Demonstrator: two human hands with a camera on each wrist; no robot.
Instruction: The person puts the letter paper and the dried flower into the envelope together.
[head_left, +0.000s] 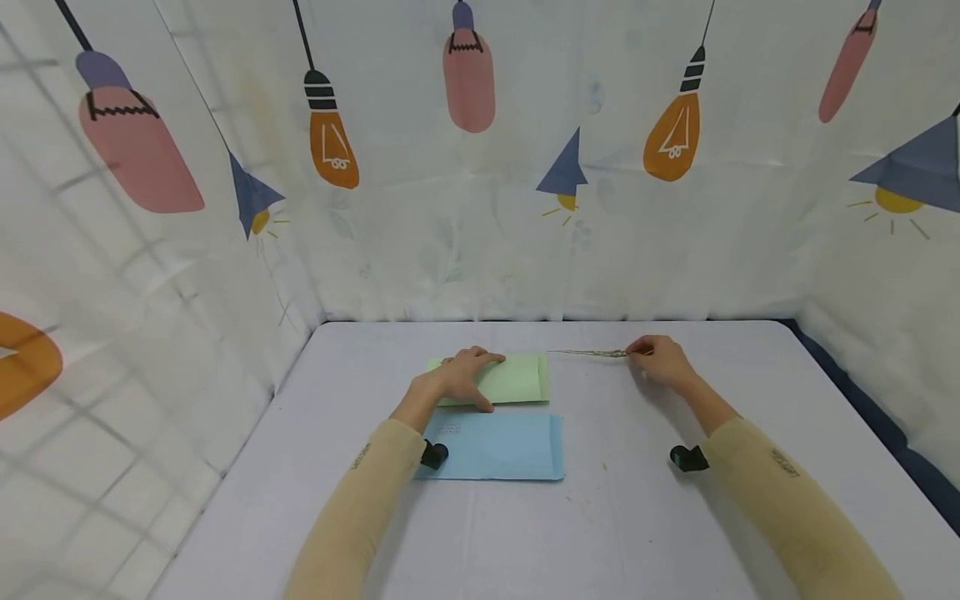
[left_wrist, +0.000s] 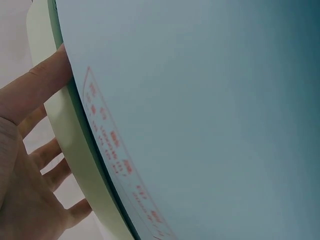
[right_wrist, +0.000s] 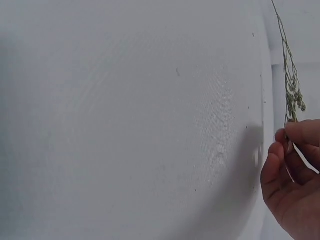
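Note:
My left hand point(head_left: 463, 373) rests on a pale green envelope point(head_left: 525, 377), fingers spread, the thumb near its close edge. Just in front of the green one lies a light blue envelope point(head_left: 495, 450), flat on the table. Red printing runs along the blue envelope point(left_wrist: 200, 120) in the left wrist view, where the thumb overlaps the border between the two. To the right, my right hand point(head_left: 663, 360) pinches a thin dried sprig point(head_left: 588, 352) between thumb and fingertips. Its slender stems point left toward the green envelope; small clustered buds point(right_wrist: 296, 102) sit near the fingertips.
A white cloth covers the table point(head_left: 600, 533). Behind it hangs a pale curtain point(head_left: 465, 250) printed with lamps and bulbs. Dark fabric point(head_left: 862, 400) shows along the right table edge. Small dark cameras sit at both wrists.

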